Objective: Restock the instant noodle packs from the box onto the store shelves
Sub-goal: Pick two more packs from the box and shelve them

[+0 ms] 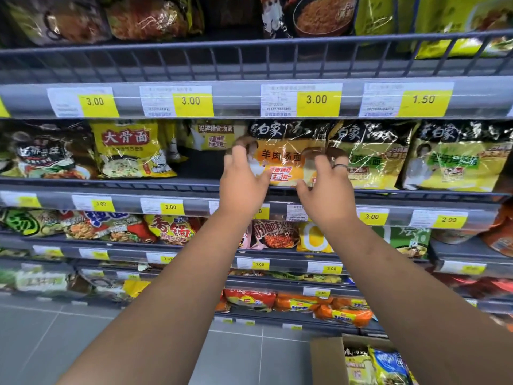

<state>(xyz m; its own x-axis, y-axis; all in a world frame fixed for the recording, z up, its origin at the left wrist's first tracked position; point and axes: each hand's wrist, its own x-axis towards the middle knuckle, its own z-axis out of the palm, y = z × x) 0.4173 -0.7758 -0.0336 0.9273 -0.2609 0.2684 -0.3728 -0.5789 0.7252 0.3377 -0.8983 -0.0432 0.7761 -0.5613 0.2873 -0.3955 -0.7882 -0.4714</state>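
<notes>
An orange-and-black noodle pack [283,151] stands upright on the second shelf from the top [177,186], between a dark gap on its left and yellow-green packs [369,159] on its right. My left hand [244,179] grips the pack's left edge. My right hand [324,184], with a ring on one finger, grips its right side. A cardboard box [330,359] sits on the floor at the bottom right, with several packs [374,368] still in it.
Wire-fronted shelves with yellow price tags [316,101] run above and below, full of noodle packs. A yellow pack [130,148] stands left of the gap. Grey tiled floor [83,337] lies at the lower left.
</notes>
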